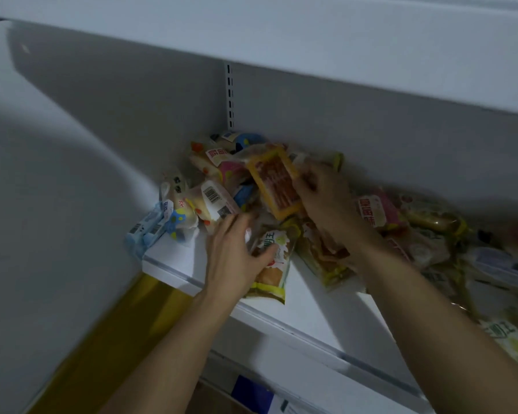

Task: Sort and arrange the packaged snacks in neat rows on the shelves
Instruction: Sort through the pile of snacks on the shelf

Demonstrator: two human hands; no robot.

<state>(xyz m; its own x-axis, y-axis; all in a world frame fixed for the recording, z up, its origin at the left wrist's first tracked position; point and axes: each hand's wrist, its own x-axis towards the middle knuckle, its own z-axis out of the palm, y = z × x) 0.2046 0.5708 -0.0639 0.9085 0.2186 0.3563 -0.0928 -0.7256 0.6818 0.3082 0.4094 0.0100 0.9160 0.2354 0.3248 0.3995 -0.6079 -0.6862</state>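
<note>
On the shelf it's basically all one messy snack pile, no rows yet. My right hand has its grip clamped on an orange-framed packet; left hand pinches a green-and-white packet.

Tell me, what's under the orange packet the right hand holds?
Under the orange packet, held by the right hand, lies a heap of snack packs on the shelf. The packs directly below it are covered.
</note>
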